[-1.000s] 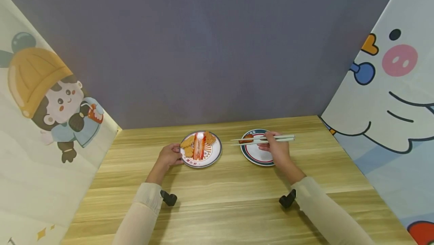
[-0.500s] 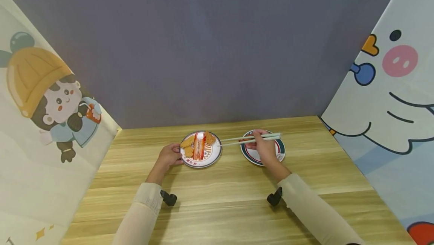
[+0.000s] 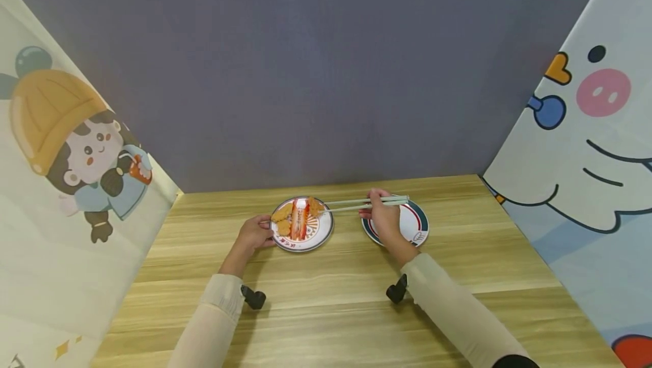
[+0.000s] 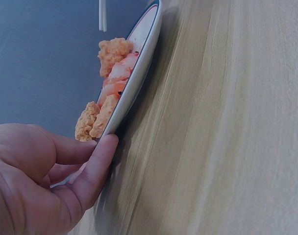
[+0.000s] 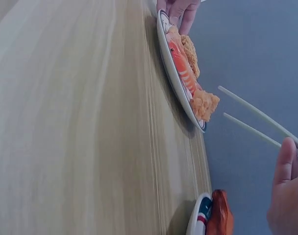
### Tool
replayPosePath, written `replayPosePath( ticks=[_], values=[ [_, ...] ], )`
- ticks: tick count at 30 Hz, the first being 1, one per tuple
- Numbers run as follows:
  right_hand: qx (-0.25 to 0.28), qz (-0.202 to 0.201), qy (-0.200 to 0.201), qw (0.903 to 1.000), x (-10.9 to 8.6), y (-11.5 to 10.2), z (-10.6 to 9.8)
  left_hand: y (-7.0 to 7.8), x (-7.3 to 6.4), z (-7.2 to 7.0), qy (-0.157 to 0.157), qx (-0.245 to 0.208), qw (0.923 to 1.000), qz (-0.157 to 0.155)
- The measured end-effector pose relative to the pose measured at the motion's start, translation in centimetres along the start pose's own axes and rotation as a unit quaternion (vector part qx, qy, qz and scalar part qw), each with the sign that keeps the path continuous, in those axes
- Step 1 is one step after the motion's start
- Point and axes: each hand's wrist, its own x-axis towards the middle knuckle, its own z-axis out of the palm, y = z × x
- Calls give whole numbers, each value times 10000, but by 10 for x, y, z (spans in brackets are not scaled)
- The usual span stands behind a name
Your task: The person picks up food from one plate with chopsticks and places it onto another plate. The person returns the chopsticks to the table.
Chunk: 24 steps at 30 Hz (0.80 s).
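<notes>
My left hand (image 3: 253, 234) pinches the left edge of a white plate (image 3: 324, 226) with a dark rim, thumb on top and fingers beneath. Red-and-white shrimp (image 3: 299, 221) lie across its middle, with golden fried chicken pieces (image 3: 283, 213) on either side. A pair of pale chopsticks (image 5: 259, 116) is in my right hand (image 3: 385, 218). Their tips are apart, close to the right-hand fried chicken piece (image 5: 204, 104), with nothing gripped between them. Beneath the right hand is a second plate (image 3: 415, 223) with a dark green rim; the right wrist view shows a glossy reddish-brown food piece (image 5: 219, 215) on it.
Both plates stand toward the back of a wood-grain table (image 3: 326, 306). A grey panel (image 3: 326, 73) rises behind it. Cartoon-printed white panels (image 3: 575, 147) flank the left and right sides.
My right hand has moved left with the chopsticks, from over the right plate until their tips reach the left plate's right side. The left hand has stayed on its plate.
</notes>
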Motion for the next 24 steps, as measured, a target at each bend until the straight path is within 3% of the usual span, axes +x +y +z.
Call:
replayPosePath(
  ticks=[12,24],
  values=[
    [155,118,357,9992,4,7,21,-2,1,1,14,4,10000,-51],
    [-79,348,505,9981,8,12,30,-1,1,1,55,23,10000,-16]
  ],
)
